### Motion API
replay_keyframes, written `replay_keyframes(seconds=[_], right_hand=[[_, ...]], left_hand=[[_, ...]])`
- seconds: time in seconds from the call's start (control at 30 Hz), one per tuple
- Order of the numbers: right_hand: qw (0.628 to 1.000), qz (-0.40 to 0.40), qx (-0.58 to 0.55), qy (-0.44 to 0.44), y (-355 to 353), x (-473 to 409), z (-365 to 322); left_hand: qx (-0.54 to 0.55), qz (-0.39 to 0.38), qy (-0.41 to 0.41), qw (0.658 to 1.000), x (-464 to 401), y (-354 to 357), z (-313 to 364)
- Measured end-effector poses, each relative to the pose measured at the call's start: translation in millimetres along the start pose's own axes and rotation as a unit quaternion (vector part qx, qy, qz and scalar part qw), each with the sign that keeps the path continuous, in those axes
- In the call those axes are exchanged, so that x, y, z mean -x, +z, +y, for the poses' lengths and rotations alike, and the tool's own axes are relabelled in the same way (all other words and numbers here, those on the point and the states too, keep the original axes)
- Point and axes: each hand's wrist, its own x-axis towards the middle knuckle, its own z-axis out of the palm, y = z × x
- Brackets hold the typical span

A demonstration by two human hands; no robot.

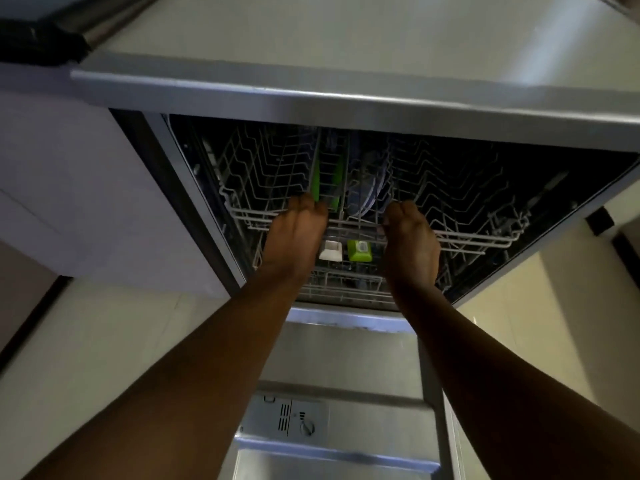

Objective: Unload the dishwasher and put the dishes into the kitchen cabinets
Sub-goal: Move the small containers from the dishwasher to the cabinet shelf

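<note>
Upper rack (478, 239), dishwasher: front rail gripped by left hand (294, 233) and right hand (412, 237), fingers curled over it. Plates (369, 194) inside, between hands.

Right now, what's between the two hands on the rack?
In the head view, between the left hand and right hand on the upper rack: plates standing on edge.

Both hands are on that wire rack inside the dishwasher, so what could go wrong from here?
The left hand and right hand grip the front rail of the upper rack. A sharp pull could rattle the plates standing upright near its middle, perhaps chipping them. The open door lies low, right in front of the person, so stepping closer risks a bumped shin. The interior is dark, so small items may get missed.
</note>
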Motion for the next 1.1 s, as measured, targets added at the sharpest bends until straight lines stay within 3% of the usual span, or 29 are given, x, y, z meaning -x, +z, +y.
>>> replay_keyframes(seconds=[0.23,0.5,0.57,0.67,0.77,0.9,1.1], right_hand=[[0.999,0.027,-0.006,-0.022,5,2,5],[0.999,0.038,-0.01,0.028,21,-3,-5],[0.999,0.046,-0.02,0.003,20,-2,0],[0.995,0.066,-0.077,-0.002,21,12,15],[0.99,0.085,-0.113,0.024,37,61,35],[0.997,-0.047,-0.024,-0.051,82,117,64],[0.982,-0.182,0.015,-0.053,163,86,81]], left_hand=[[-0.006,0.054,0.043,0.998,1,13,-14],[0.051,0.093,0.032,0.994,-10,30,-20],[0.083,0.113,0.029,0.99,-9,31,-18],[0.214,0.186,0.002,0.959,3,39,-24],[0.285,0.225,0.047,0.931,30,59,-28],[0.147,0.081,0.19,0.967,40,128,-25],[0.153,-0.145,0.081,0.974,22,211,-4]])
